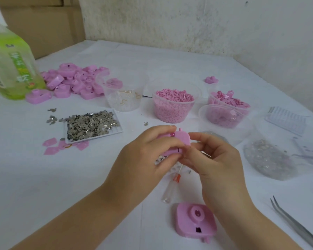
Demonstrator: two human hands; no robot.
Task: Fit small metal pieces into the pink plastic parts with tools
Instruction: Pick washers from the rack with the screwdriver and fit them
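Note:
My left hand (148, 150) grips a pink plastic part (181, 139) above the table's middle. My right hand (213, 159) pinches at the part's right lower edge; whether a metal piece sits between those fingertips is hidden. Small metal pieces (160, 160) lie under the hands. A white tray (116, 131) at the left holds several flat metal pieces (90, 124). Another pink part (195, 221) lies face up near the front. A thin tool with an orange collar (172, 184) lies between them. Steel tweezers (294, 224) rest at the right front.
A heap of pink parts (74, 82) lies at the back left beside a green bottle (11, 65). Clear cups hold gold rings (125, 98), pink granules (173, 105) and pink bits (226, 109). A bag of clear beads (267, 157) and a white comb-like block (287, 120) sit right.

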